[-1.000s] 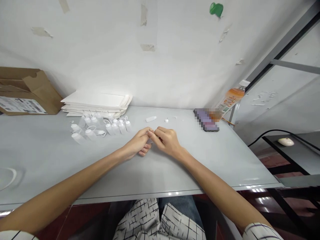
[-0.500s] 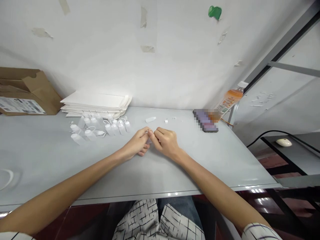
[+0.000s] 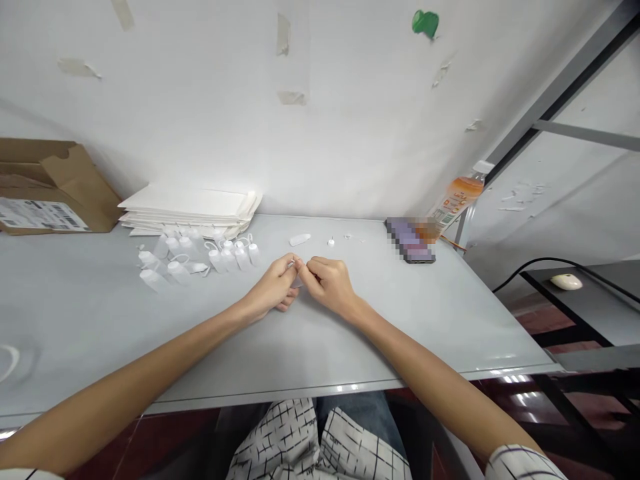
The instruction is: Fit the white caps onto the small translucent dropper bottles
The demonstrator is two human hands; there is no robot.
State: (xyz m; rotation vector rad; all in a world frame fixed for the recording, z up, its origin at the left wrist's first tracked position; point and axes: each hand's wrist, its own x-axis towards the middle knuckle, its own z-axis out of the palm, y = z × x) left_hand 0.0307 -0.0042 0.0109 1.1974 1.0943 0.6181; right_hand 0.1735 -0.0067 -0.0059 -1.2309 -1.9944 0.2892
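Note:
My left hand is closed around a small translucent squeeze bottle, most of it hidden by the fingers. Against its top, my right hand is closed in a pinch, thumb and fingertips meeting those of the left. Whatever sits in that pinch is too small to make out. Just beyond the hands lie a loose translucent bottle on its side, a small white cap with a thin tip and a little white ring.
Several capped squeeze bottles stand or lie at left on the grey table. Behind them is a stack of white envelopes, with a cardboard box farther left. A phone and an orange drink bottle are at right.
The view has shifted very slightly. Both hands stay together at the small bottle, with only a slight change of the fingers at its top.

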